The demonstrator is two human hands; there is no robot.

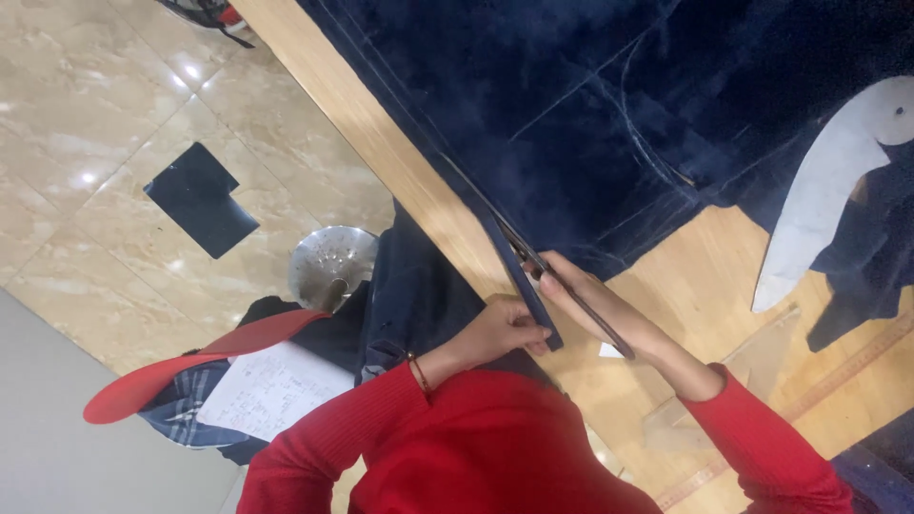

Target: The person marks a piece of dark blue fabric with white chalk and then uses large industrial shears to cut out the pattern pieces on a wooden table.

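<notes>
Wooden table (724, 276) carries the navy fabric (590, 105); my right hand (595, 305) clamps scissors (533, 262) at its edge, my left hand (500, 328) pinching the cut strip (519, 281) (just beside).

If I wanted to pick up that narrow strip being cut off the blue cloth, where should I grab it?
Probably by the free end of the strip, near the table edge, where the left hand pinches it now. That end hangs loose from the cloth, while further up it is still joined. Come from the table's edge side, away from the scissors in the right hand.
</notes>
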